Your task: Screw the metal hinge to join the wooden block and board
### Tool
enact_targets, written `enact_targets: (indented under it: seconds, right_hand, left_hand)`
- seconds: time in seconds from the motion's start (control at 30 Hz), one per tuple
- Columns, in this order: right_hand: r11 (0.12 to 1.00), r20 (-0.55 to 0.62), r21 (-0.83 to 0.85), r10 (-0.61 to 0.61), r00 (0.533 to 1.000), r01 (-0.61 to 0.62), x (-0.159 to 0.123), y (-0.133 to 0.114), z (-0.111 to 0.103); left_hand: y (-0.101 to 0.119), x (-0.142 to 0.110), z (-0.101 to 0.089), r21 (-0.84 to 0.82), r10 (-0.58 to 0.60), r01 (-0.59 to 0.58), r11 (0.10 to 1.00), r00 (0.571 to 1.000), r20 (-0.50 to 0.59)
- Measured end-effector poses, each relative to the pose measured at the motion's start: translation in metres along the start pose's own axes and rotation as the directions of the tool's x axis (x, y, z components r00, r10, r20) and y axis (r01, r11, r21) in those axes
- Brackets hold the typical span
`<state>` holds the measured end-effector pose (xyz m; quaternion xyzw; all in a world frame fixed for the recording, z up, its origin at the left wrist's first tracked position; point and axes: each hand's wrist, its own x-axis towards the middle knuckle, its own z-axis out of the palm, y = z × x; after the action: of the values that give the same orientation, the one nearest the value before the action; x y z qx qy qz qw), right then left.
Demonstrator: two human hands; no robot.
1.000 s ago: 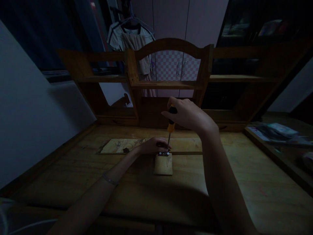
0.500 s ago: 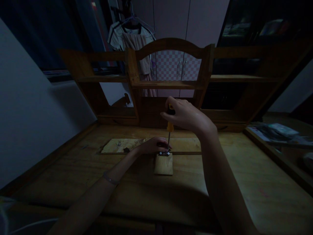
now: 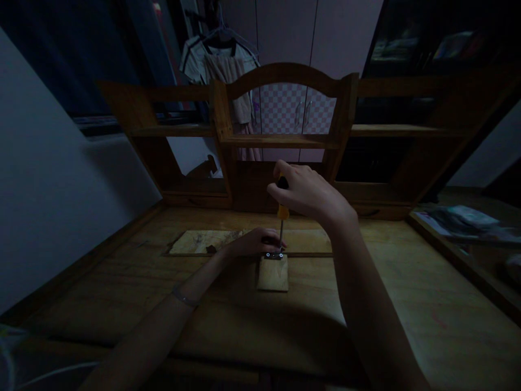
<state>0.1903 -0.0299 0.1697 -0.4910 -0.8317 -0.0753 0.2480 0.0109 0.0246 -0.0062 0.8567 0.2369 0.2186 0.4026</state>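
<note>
My right hand (image 3: 305, 187) is wrapped round the yellow and black handle of a screwdriver (image 3: 284, 212), which stands almost upright. Its shaft runs down to a small metal hinge (image 3: 274, 255), with the tip at the hinge's far side. Low on the board, my left hand (image 3: 256, 241) has its curled fingers closed at the hinge beside the shaft; the fingertips partly hide what they press on. The hinge lies where a long wooden board (image 3: 305, 239) meets a small wooden block (image 3: 272, 274). Two bright round spots, like screw heads, show on the hinge.
Board and block lie on a wooden desktop (image 3: 391, 271). Behind rises a wooden shelf unit (image 3: 280, 141) with open compartments. A white wall (image 3: 61, 179) borders the left side. Papers and a plastic-wrapped pile (image 3: 468, 217) lie at the right. Clothes (image 3: 223, 60) hang behind the shelf.
My right hand has turned slightly at the wrist round the screwdriver handle, and its forearm has shifted a little to the left. The left hand, hinge and wood stay nearly in place.
</note>
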Motion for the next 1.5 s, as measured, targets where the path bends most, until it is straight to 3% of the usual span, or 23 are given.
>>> enact_targets:
  seconds: [0.13,0.37,0.63,0.8,1.17,1.5]
  right_hand:
    - [0.998,-0.03,-0.062,-0.001,1.0,-0.001,0.0022,0.0034,0.0027]
    - [0.999,-0.031,0.015,-0.044,0.999,0.044,-0.001,0.002,0.001]
    - [0.996,-0.053,-0.087,-0.038,0.998,0.034,0.0015,0.007,0.004]
    - [0.997,-0.032,0.0,-0.078,0.996,0.078,0.0002,0.0057,0.0012]
    - [0.994,-0.039,-0.095,-0.057,0.998,0.053,0.003,0.0038,0.0013]
    - [0.997,-0.044,-0.061,-0.051,0.998,0.048,0.0024,0.0043,-0.0045]
  left_hand:
    - [-0.0014,0.0005,0.0005,-0.007,0.013,-0.013,1.0,1.0,-0.005]
    - [-0.0045,0.0006,0.0,-0.034,0.007,-0.007,0.999,1.0,0.006]
    - [-0.0031,-0.0003,0.0002,-0.012,0.016,-0.016,1.0,1.0,-0.005]
    - [-0.0045,0.0005,-0.0003,-0.036,0.029,-0.028,0.999,1.0,0.008]
    - [-0.0033,-0.0003,0.0,-0.032,0.02,-0.02,0.999,1.0,0.003]
    - [-0.0093,0.0002,0.0005,-0.033,0.03,-0.03,0.999,1.0,0.001]
